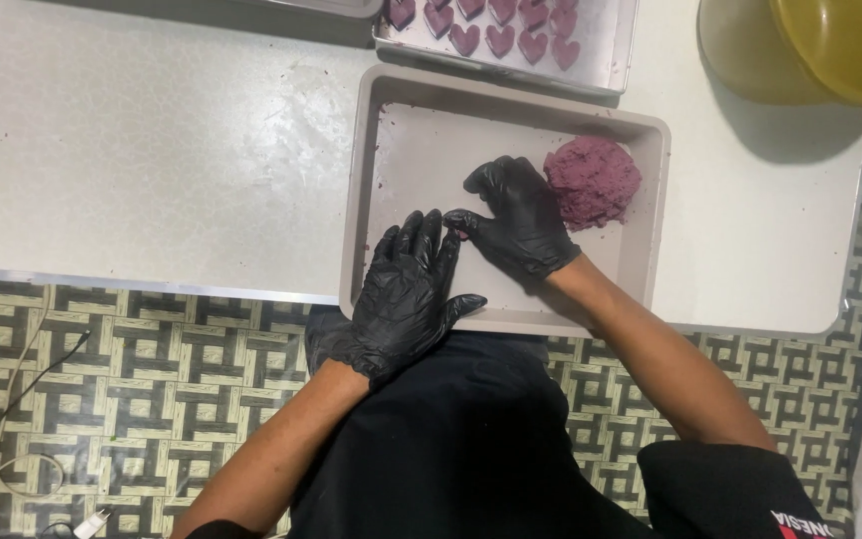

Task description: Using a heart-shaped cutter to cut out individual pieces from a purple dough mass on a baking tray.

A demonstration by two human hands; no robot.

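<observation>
Dough (593, 182) sits upper right in my tray (371, 200); beside it my right hand (516, 220) pinches something tiny and purple, my left hand (406, 289) lying flat, fingers together.

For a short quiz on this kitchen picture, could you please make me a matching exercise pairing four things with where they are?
Things:
1. lump of purple dough
2. heart shapes
3. yellow bowl
4. left hand

Places:
A. at the table's far right corner
B. lined up on the metal tray beyond the beige tray
C. in the right part of the beige tray, beside the right hand
D. flat over the beige tray's near left part, in a black glove

Pairs: 1-C, 2-B, 3-A, 4-D
</observation>
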